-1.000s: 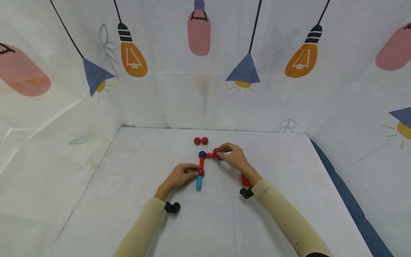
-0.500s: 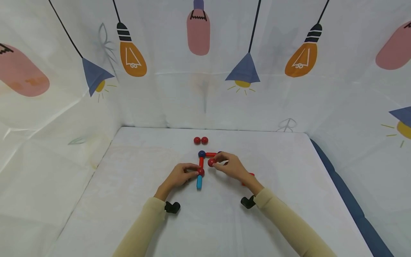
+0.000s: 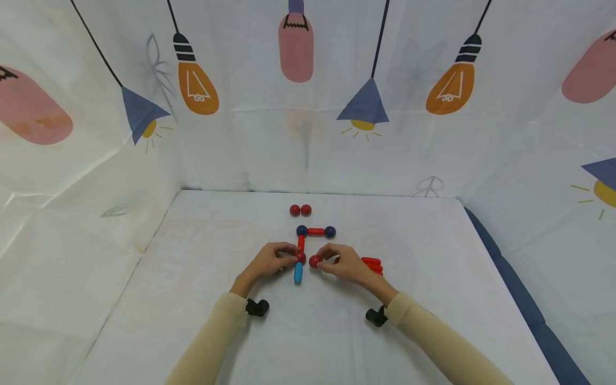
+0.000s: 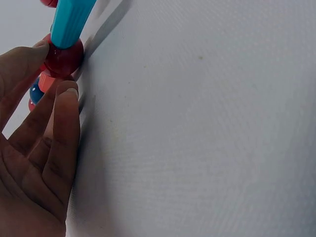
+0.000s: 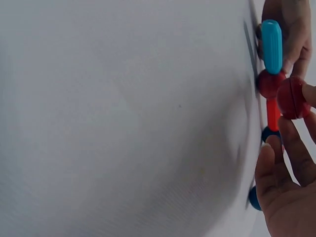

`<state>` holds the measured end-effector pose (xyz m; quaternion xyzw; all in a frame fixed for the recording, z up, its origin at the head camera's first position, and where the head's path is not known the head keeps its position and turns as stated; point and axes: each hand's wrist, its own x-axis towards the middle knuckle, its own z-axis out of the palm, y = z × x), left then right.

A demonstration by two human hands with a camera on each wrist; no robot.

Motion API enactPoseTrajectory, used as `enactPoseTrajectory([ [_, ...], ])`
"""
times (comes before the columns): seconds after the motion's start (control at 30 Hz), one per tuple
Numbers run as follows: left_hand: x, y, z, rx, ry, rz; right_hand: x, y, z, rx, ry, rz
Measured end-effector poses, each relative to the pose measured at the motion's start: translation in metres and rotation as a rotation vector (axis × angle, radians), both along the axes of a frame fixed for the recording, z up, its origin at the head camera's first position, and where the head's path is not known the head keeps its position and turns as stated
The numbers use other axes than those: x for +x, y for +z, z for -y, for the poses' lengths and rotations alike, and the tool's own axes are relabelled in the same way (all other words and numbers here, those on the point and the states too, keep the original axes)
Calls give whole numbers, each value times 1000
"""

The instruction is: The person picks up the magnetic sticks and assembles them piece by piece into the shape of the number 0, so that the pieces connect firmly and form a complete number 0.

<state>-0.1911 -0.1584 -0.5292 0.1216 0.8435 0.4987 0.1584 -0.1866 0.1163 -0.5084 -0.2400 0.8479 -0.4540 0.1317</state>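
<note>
L hand (image 3: 271, 260) clamped on a glossy red joint ball (image 3: 301, 257) at the hand's 3 o'clock; ridged light-blue rod (image 3: 298, 273) touches that ball at 6, slim red rod (image 3: 301, 243) at 12, running to a shiny dark-blue ball (image 3: 301, 230). R hand (image 3: 344, 263) pinches a separate glossy red ball (image 3: 314, 261) at its own 9 o'clock, just beside joint ball's 3. Bunch of red rods (image 3: 371, 261) on white counter (image 3: 308, 337), approx R hand's 3.
</note>
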Motion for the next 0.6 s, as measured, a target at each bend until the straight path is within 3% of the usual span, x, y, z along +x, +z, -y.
enactPoseTrajectory([
  [0.6, 1, -1, -2, -31, 2, -1, 21, -10, 5, 5, 65, -9],
])
